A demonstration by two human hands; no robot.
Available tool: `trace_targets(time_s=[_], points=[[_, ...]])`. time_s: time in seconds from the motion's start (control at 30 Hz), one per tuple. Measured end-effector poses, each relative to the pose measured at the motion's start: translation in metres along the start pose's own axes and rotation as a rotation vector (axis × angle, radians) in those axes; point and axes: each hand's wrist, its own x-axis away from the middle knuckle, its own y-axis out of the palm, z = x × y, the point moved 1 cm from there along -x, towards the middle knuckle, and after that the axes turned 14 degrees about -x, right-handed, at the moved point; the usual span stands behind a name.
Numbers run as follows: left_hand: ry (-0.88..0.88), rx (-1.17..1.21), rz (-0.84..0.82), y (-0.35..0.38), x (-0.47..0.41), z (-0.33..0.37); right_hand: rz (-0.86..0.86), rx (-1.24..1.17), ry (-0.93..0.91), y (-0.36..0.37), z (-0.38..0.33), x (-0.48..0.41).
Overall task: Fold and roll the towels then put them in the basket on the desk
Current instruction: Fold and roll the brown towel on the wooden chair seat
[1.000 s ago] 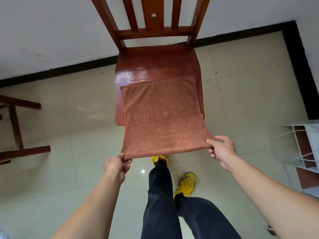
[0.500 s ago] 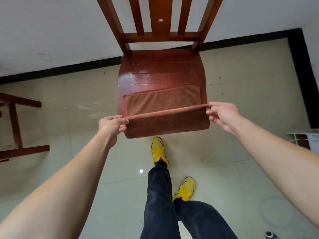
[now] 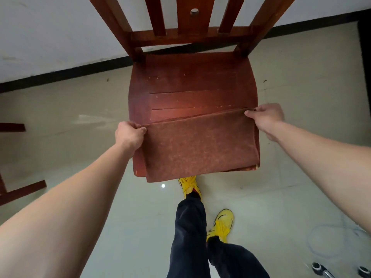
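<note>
Me: Held edge carried toward 12 o'clock; towel (image 3: 200,145) doubled on chair seat (image 3: 190,81), 6 o'clock half. Left hand (image 3: 130,135), right hand (image 3: 265,117) each pinch a corner.
Lead: Next?
Me: Align corners, lay flat, smooth crease.

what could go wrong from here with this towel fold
1. The towel overhangs the front edge of the chair seat, so it may slide to the floor once the left hand and right hand let go.
2. The pinched edge runs slanted across the seat, so the fold may end uneven.
</note>
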Motion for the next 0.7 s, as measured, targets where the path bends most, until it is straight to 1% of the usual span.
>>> trace_targets(time_s=[0.13, 0.2, 0.23, 0.3, 0.33, 0.37, 0.4, 0.43, 0.47, 0.53, 0.57, 0.6, 0.63, 0.7], points=[[0.013, -0.071, 0.007, 0.004, -0.014, 0.004, 0.023, 0.077, 0.012, 0.007, -0.002, -0.009], [0.028, -0.114, 0.029, 0.003, -0.014, 0.008, 0.012, 0.166, 0.001, 0.005, -0.006, -0.008], [0.051, -0.174, 0.08, 0.001, -0.01, 0.01, 0.027, 0.248, -0.041, 0.004, -0.009, -0.005], [0.117, -0.306, 0.242, -0.002, 0.002, 0.016, 0.093, 0.383, -0.199, 0.005, -0.016, 0.007], [0.173, -0.302, 0.307, -0.003, 0.009, 0.022, 0.124, 0.372, -0.287, 0.008, -0.021, 0.014], [0.238, -0.25, 0.322, 0.0, 0.018, 0.027, 0.118, 0.325, -0.347, 0.015, -0.023, 0.022], [0.295, -0.17, 0.281, 0.004, 0.026, 0.032, 0.067, 0.25, -0.368, 0.026, -0.026, 0.03], [0.316, -0.096, 0.181, 0.011, 0.034, 0.036, -0.024, 0.155, -0.342, 0.038, -0.027, 0.038], [0.298, -0.034, 0.034, 0.019, 0.041, 0.039, -0.136, 0.049, -0.257, 0.052, -0.027, 0.045], [0.187, 0.086, -0.277, 0.032, 0.049, 0.044, -0.327, -0.15, 0.013, 0.072, -0.025, 0.055], [0.109, 0.154, -0.37, 0.036, 0.049, 0.046, -0.374, -0.218, 0.139, 0.075, -0.024, 0.057], [0.036, 0.224, -0.404, 0.036, 0.046, 0.046, -0.383, -0.264, 0.212, 0.073, -0.023, 0.056], [-0.021, 0.285, -0.399, 0.035, 0.042, 0.045, -0.351, -0.314, 0.243, 0.068, -0.023, 0.052], [-0.078, 0.371, -0.346, 0.029, 0.032, 0.041, -0.212, -0.469, 0.263, 0.05, -0.02, 0.038]])
